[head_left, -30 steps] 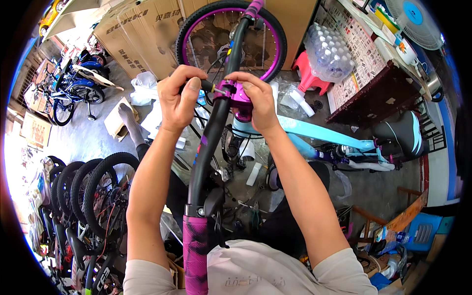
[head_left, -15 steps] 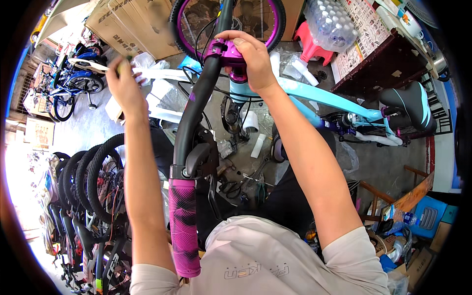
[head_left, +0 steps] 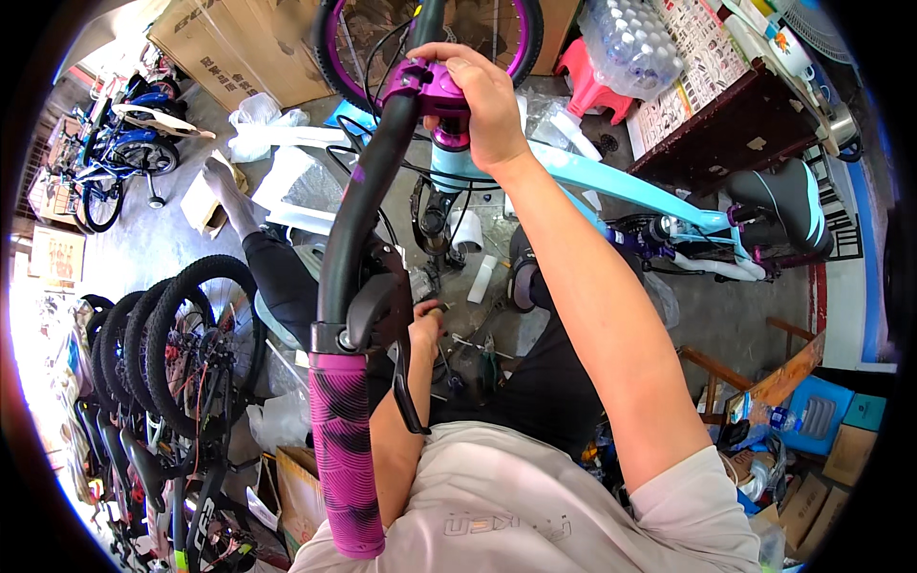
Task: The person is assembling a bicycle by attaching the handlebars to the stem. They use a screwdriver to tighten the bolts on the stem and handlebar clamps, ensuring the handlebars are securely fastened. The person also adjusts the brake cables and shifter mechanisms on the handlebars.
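Note:
My right hand [head_left: 485,107] is wrapped round the purple stem [head_left: 435,91] of a bicycle with a light blue frame [head_left: 611,181]. The stem clamps a black handlebar [head_left: 368,191], which runs down toward me to a pink-and-black patterned grip [head_left: 346,449]. A black brake lever [head_left: 409,392] hangs beside it. Lower down, past the lever, my left hand [head_left: 427,327] is closed over the tools on the floor; whatever it holds is too small to make out. The bar and lever cover part of my left forearm. Pliers [head_left: 490,368] lie right of that hand.
Several bikes with black tyres [head_left: 158,344] stand at left, and blue bikes [head_left: 134,153] farther back. Cardboard boxes [head_left: 239,48] lean behind the purple-rimmed wheel [head_left: 330,57]. At far right are a red stool [head_left: 592,86] with wrapped bottles [head_left: 635,48] and a wooden cabinet [head_left: 735,119].
My left hand has come from the far left, raised beside the handlebar, down toward the tools on the floor. My right hand stays on the stem. The view has shifted slightly.

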Demonstrator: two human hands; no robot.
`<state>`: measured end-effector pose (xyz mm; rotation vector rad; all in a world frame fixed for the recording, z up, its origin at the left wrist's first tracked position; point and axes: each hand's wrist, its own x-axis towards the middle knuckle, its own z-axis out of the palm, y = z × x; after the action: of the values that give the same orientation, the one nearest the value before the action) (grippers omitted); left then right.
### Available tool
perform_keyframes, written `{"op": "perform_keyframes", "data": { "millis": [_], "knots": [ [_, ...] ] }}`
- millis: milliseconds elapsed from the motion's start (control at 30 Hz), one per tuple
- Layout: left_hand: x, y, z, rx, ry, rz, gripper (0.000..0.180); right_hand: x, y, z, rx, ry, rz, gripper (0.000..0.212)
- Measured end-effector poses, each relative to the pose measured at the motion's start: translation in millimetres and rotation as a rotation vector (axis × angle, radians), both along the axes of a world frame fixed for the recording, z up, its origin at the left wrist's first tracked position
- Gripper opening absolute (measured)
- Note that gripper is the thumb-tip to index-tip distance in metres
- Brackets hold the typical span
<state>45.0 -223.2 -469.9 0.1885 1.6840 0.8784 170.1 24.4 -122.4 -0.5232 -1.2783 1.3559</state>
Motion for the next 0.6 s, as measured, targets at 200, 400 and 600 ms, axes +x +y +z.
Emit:
{"op": "perform_keyframes", "data": {
  "millis": [200, 400, 600],
  "knots": [
    [-1.9, -18.6, -15.2, -0.020, -0.016, -0.210, 0.034, -0.2, -3.3, 0.3, -0.011, 0.071, 0.009, 0.034],
    [0.6, -37.8, -39.5, -0.135, 0.078, -0.335, 0.046, -3.2, -2.1, 0.5, -0.013, 0.068, 0.031, 0.034],
    [16.9, -39.9, -33.3, 0.092, 0.582, -0.355, 0.060, -1.3, -2.6, 3.4, -0.003, 0.005, 0.008, 0.040]
  ]
}}
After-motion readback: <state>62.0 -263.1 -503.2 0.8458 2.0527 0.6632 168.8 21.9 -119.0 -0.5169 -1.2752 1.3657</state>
